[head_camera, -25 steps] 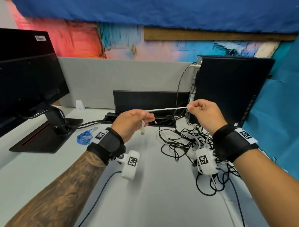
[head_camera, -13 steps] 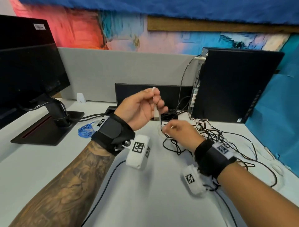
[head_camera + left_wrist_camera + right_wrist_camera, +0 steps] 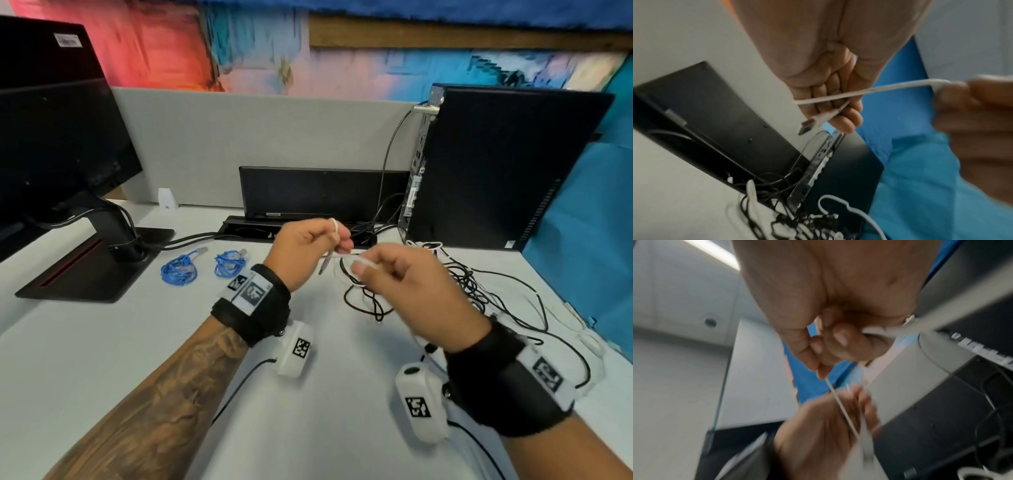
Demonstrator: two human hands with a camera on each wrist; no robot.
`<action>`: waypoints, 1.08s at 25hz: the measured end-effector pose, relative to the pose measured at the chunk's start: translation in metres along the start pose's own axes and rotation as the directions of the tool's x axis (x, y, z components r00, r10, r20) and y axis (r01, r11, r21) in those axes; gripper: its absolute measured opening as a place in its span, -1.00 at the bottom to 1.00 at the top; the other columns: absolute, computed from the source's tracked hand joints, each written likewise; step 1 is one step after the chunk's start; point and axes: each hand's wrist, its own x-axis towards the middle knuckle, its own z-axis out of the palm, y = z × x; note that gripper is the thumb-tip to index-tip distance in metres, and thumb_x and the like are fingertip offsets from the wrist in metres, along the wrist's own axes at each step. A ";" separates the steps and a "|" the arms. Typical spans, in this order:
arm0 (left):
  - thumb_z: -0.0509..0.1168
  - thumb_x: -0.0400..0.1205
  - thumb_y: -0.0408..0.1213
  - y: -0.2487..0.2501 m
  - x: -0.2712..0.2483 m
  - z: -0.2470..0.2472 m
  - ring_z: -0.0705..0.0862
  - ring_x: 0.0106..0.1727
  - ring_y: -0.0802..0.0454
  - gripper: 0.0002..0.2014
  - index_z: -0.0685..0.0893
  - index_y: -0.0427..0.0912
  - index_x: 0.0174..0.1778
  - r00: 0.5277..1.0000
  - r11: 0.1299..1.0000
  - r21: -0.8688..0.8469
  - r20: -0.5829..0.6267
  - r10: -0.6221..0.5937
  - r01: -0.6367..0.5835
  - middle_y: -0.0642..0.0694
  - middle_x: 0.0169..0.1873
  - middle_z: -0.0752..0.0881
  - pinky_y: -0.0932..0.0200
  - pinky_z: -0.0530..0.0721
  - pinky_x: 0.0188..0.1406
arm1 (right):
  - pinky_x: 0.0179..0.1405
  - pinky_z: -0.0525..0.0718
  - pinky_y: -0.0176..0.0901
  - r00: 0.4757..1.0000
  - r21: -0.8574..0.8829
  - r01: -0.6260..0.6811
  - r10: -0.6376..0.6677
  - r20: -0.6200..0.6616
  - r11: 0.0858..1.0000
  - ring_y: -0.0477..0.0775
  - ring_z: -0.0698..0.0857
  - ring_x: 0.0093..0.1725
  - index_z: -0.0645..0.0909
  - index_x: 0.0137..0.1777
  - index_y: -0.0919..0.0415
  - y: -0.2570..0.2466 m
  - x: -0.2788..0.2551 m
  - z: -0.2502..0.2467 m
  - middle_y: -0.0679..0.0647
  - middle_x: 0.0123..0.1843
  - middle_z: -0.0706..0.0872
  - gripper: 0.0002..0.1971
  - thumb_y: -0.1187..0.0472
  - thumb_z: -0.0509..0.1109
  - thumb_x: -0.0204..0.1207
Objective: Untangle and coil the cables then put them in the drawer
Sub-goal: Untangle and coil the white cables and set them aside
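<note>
At centre frame, above the counter (image 3: 144, 346), my left hand (image 3: 301, 253) pinches the white cable (image 3: 869, 91) near its plug while my right hand (image 3: 404, 291) grips it further along: coiling under way. Next loop, I judge, needs slack from the tangle (image 3: 472, 284), right of centre.

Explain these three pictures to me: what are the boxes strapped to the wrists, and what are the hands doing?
No robot here: a person works with bare hands. The white boxes on the wrist straps are small cameras. The wide picture comes from a camera on the head; the two close, blurry ones look along each hand from its wrist. The left hand and the right hand both pinch one white cable, whose plug hangs below the left fingers. On the desk lie two coiled blue cables, a tangle of black and white cables, a monitor and a computer tower. No drawer is visible.
</note>
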 end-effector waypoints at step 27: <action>0.11 0.54 -0.25 -0.042 0.004 0.004 0.47 -0.40 -0.01 -0.74 0.68 -0.28 -0.25 0.941 0.931 -0.181 0.181 -0.287 0.319 -0.10 -0.48 0.53 0.08 0.48 -0.26 | -0.41 0.44 -0.56 0.966 0.143 -0.067 0.100 -0.239 0.987 -0.41 0.59 -0.46 0.78 -0.03 0.16 0.023 0.069 -0.006 -0.45 -0.52 0.59 -0.80 0.19 0.32 0.72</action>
